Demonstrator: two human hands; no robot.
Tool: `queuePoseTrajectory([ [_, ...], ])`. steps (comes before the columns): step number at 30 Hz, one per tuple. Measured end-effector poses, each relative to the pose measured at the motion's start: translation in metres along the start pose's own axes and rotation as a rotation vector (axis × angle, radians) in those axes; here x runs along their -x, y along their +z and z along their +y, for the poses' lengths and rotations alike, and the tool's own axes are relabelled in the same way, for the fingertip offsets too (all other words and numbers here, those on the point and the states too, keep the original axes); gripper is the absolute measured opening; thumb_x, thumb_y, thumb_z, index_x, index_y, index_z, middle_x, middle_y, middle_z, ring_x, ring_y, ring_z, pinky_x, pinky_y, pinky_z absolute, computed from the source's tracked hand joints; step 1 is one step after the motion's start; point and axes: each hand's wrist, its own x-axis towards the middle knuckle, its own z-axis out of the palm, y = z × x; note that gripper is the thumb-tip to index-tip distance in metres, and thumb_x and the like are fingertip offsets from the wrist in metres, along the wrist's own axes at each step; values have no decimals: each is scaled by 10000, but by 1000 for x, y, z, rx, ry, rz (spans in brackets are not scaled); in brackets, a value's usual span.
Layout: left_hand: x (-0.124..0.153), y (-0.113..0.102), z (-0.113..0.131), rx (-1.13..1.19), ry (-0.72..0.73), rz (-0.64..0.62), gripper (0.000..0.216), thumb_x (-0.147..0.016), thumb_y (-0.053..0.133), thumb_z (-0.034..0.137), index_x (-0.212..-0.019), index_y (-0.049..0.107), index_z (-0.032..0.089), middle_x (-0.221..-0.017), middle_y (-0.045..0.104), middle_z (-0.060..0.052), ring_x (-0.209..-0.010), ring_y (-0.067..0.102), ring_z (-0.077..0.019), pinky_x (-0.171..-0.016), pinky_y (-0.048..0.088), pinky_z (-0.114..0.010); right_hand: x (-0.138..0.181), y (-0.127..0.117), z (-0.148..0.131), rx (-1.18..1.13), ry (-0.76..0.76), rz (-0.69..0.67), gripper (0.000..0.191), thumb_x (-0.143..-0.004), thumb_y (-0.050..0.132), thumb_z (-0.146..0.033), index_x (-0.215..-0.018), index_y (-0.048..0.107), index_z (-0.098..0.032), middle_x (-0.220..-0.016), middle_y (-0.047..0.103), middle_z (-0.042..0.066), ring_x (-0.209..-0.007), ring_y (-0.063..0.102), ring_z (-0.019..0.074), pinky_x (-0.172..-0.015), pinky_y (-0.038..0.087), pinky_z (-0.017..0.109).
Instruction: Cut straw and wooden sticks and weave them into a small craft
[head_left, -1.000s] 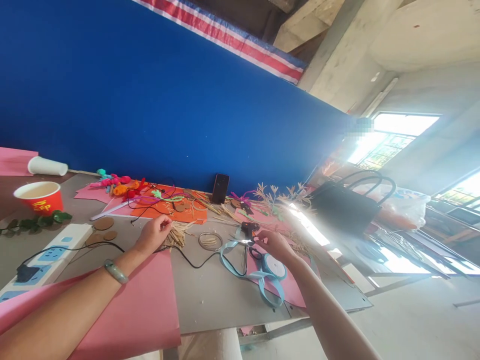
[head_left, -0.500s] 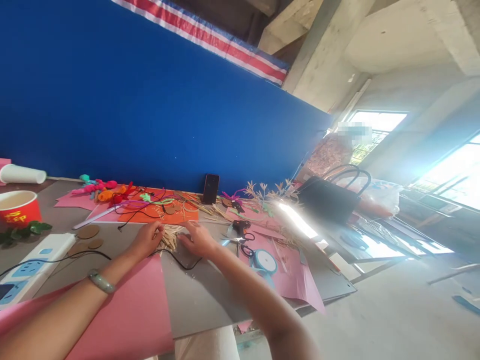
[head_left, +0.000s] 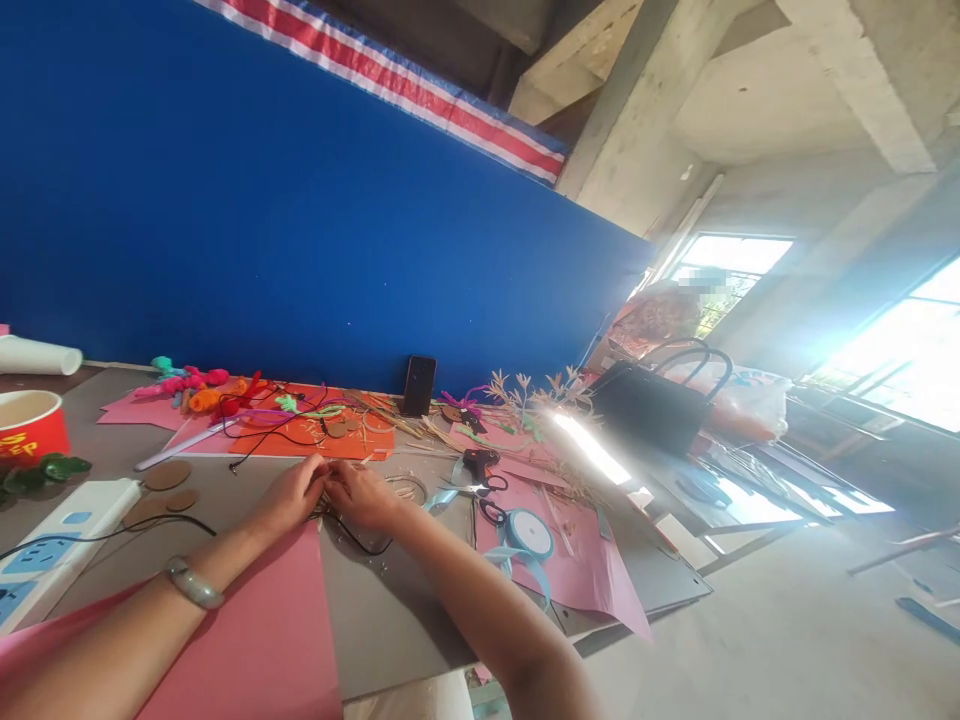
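My left hand and my right hand meet over the grey table, fingers closed and touching. Between them they grip a bundle of pale straw pieces, mostly hidden by the fingers. A black cable runs just below the hands. Pink paper lies under my left forearm, which wears a bangle. Right of my right hand is a pale ring-like loop. Scissors and a hot glue gun lie farther right, above a roll of light blue ribbon.
Left are a white power strip, a red paper cup and cork-coloured discs. Behind, a phone stands against the blue panel, beside orange paper and coloured yarn pieces. A black bag sits right.
My right hand has moved left and its spread fingers have closed beside my left hand. The straw bundle is now mostly covered. The view has shifted slightly.
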Motion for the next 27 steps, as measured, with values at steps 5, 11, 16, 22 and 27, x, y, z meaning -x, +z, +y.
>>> queuePoseTrajectory([
  [5, -1, -1, 0, 29, 12, 22, 134, -791, 426, 292, -860, 513, 217, -859, 659, -47, -835, 608, -213, -750, 442, -307, 8, -4, 2, -44, 85, 57, 330, -924, 418, -365, -1168, 525, -170, -1101, 650, 119, -1018, 598, 237, -842, 433, 336],
  [11, -1, -5, 8, 52, 24, -73, 136, -792, 411, 273, -861, 505, 203, -823, 630, -49, -791, 585, -204, -731, 433, -310, 10, -13, 8, -131, 85, 9, 340, -916, 434, -341, -1188, 540, -165, -1119, 661, 113, -1012, 614, 223, -844, 451, 326],
  [16, 2, -8, 20, 52, 15, -106, 80, -787, 410, 233, -780, 485, 206, -769, 617, -33, -708, 556, -184, -685, 425, -295, 9, -55, 37, -122, 274, 212, 254, -892, 430, -259, -1034, 630, -194, -958, 715, 41, -847, 650, 158, -718, 473, 242],
  [22, 2, -7, 20, 20, 67, -54, 83, -790, 409, 211, -763, 487, 202, -797, 610, -60, -805, 571, -204, -753, 424, -311, 14, -112, 113, 59, 474, 153, 243, -792, 469, -237, -816, 687, -134, -703, 692, 58, -631, 611, 164, -588, 425, 239],
  [27, 3, -7, 22, 28, 100, -78, 73, -789, 430, 199, -761, 497, 197, -831, 621, -61, -824, 567, -195, -780, 420, -306, 19, -115, 147, 234, 550, -13, 115, -678, 590, -180, -663, 700, -150, -667, 679, 49, -640, 593, 160, -589, 385, 231],
])
